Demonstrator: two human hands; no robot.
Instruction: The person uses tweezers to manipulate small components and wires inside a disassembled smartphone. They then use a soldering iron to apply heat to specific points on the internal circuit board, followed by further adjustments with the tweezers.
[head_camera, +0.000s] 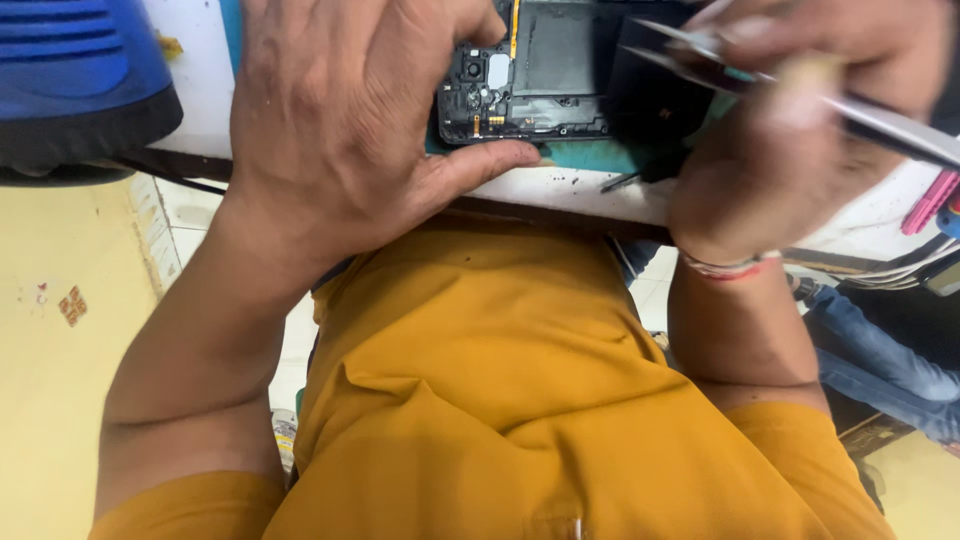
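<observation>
An opened black phone (530, 85) with its inner parts bare lies on a teal mat (590, 155) at the front of a white bench. My left hand (340, 120) grips the phone's left end, thumb along its near edge. My right hand (790, 140) holds metal tweezers (720, 65), blurred, with their tips over the phone's right half. A thread band circles my right wrist.
A blue and black device (80, 80) stands at the bench's left end. A small dark tool (625, 180) lies on the bench edge. Pink items (930, 200) and cables sit at the far right. My mustard shirt (530, 400) fills the lower view.
</observation>
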